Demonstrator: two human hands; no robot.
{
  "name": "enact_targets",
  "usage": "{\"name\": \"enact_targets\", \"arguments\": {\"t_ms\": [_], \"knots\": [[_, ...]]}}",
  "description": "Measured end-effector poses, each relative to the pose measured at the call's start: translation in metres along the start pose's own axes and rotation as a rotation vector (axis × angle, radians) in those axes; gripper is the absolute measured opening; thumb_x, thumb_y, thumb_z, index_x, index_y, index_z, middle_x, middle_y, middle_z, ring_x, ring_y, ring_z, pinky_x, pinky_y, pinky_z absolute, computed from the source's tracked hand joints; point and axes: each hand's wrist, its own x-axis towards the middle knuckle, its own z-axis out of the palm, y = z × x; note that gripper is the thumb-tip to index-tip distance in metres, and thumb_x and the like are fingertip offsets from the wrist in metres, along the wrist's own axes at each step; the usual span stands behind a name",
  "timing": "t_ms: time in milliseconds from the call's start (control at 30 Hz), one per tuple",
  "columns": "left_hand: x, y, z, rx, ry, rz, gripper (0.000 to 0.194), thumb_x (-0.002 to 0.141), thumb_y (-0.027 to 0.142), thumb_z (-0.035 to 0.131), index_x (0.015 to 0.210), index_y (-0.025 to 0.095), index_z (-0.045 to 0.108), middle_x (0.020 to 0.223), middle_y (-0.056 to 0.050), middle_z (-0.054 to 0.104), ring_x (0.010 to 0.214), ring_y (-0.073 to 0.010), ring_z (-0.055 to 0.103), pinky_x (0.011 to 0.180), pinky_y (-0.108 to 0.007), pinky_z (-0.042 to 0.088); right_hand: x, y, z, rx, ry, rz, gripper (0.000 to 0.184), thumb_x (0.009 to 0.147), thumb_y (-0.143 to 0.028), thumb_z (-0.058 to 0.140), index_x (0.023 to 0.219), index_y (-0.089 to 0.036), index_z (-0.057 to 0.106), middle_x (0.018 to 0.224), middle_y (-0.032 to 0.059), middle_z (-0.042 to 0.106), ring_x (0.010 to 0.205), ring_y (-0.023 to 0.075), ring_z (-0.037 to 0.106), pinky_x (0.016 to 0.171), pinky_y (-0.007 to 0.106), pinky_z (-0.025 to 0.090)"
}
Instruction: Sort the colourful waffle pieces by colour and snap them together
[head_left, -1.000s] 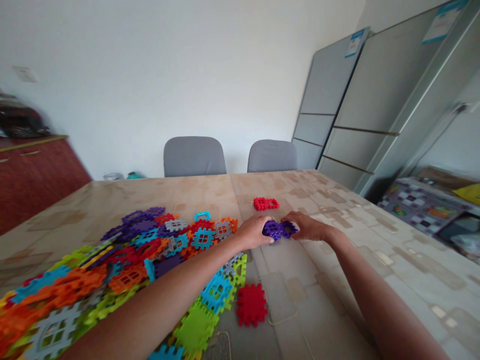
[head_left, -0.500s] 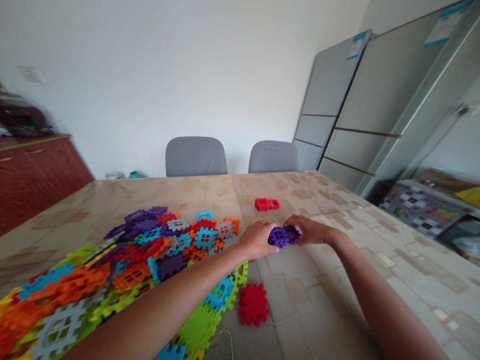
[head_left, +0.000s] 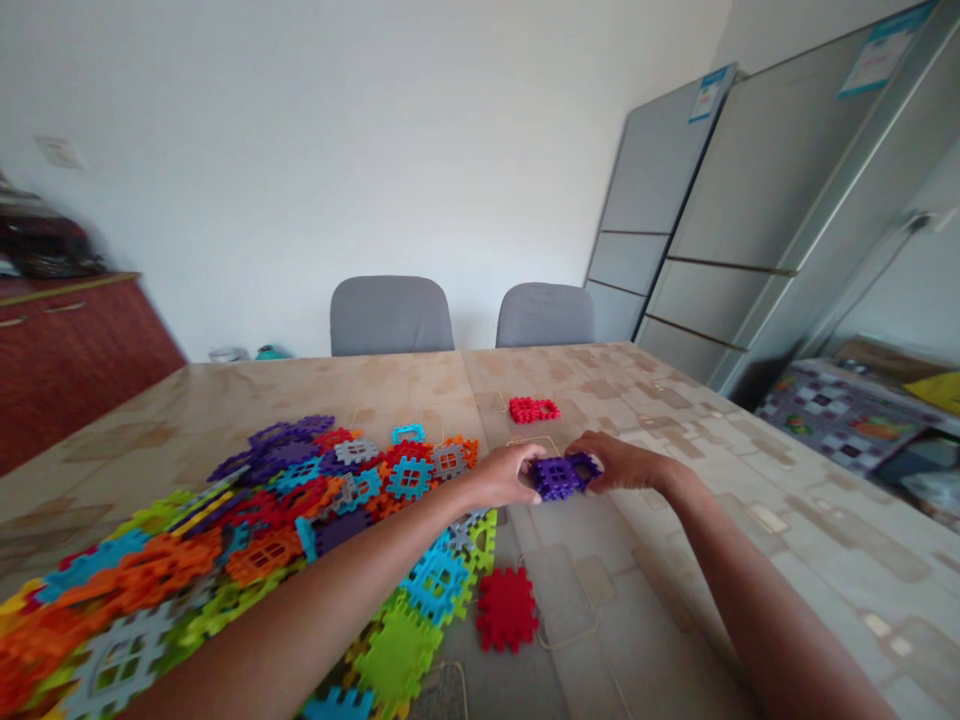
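Above the table hovers a joined set of purple interlocking building blocks [head_left: 556, 478], with window-like openings and toothed edges. My right hand [head_left: 624, 462] grips its right end between fingers and thumb. Close at the left end, my left hand [head_left: 504, 476] has thumb and fingers parted, the purple blocks showing just beyond the gap. Whether a fingertip still touches them is hard to make out. Farther back lies a red joined set of blocks [head_left: 534, 410]. Nearer me, a flat red block [head_left: 507, 609] rests on the table.
A wide heap of loose blocks in many colours [head_left: 262, 552] covers the table's left side, partly under my left forearm. Two grey chairs [head_left: 391, 318] stand behind the far edge of the patterned table [head_left: 750, 500]. A grey refrigerator [head_left: 742, 190] is at the back right.
My left thumb and fingers have spread and drawn back left from the purple blocks, so more of them shows. My right hand keeps its hold nearly in place.
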Motion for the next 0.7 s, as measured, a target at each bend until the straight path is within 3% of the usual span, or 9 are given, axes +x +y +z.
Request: {"name": "enact_targets", "arguments": {"t_ms": [400,567,700], "knots": [[0.004,0.002,0.008,-0.009,0.028,-0.043,0.03,0.1,0.033,0.067,0.124,0.017,0.063,0.122,-0.009,0.066,0.102,-0.0247,0.068,0.087,-0.045,0.059,0.002,-0.01,-0.002,0.082,-0.045,-0.056,0.055,0.066,-0.024,0.083,0.119,-0.022,0.071,0.119,0.0086,0.07,0.116,0.0316,0.062,0.103,0.042,0.045],[0.0,0.008,0.006,0.026,0.049,-0.025,0.033,0.1,0.033,0.067,0.129,0.018,0.061,0.128,-0.01,0.064,0.108,-0.0265,0.067,0.091,-0.048,0.057,-0.009,0.0,-0.01,0.07,-0.003,0.035,0.068,0.067,-0.021,0.08,0.133,-0.021,0.064,0.135,0.0136,0.063,0.127,0.0345,0.056,0.109,0.048,0.041],[0.0,0.011,0.008,0.081,0.099,-0.031,0.037,0.1,0.034,0.067,0.133,0.019,0.059,0.136,-0.011,0.06,0.116,-0.0292,0.063,0.097,-0.052,0.054,-0.012,0.007,-0.009,0.058,-0.006,0.084,0.07,0.063,-0.014,0.078,0.131,-0.02,0.065,0.128,0.0133,0.065,0.119,0.0331,0.06,0.105,0.046,0.046]]}}
